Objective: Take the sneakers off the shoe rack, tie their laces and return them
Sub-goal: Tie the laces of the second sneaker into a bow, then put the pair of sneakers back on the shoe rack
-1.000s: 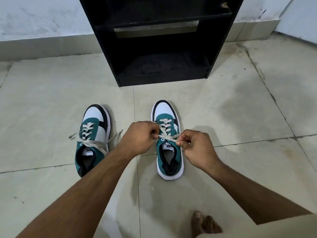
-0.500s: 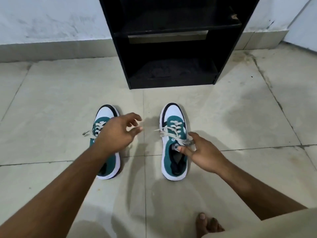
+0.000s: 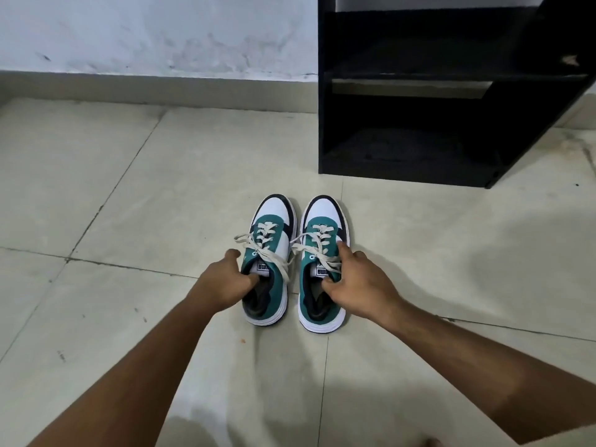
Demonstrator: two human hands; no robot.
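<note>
Teal-and-white sneakers (image 3: 298,262), laces (image 3: 274,253) now tied, drawn together on the floor (image 3: 129,221) since a moment ago; left hand (image 3: 222,285) and right hand (image 3: 358,285) each grip a collar, fingers inside, ready for return to black shoe rack (image 3: 451,91).

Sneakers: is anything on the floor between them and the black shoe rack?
Nothing visible. The sneakers sit side by side, a hand gripping each, and only bare floor lies before the shoe rack, up and right. Its bottom shelf looks empty.
</note>
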